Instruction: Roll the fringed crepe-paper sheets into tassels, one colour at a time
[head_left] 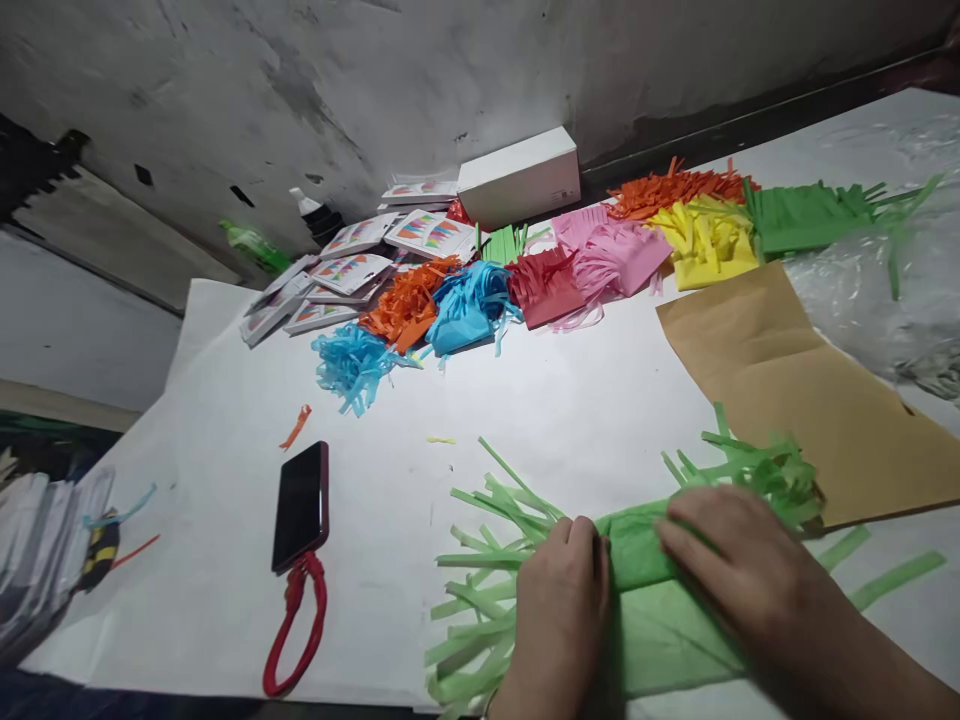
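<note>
Green tissue paper (675,640), fringed at both ends, lies on the near side of the desk (540,410) beneath both hands. The left hand (559,590) has its fingers curled closed on one end of the folded band; the right hand (739,555), slightly blurred, pinches the other end. Uneven pressure between them could skew the fold, and a sharp tug could tear such thin sheets. Loose strips (480,600) splaying leftward might get trapped under the band, while those by the brown paper (802,390) could snag on its edge.
</note>
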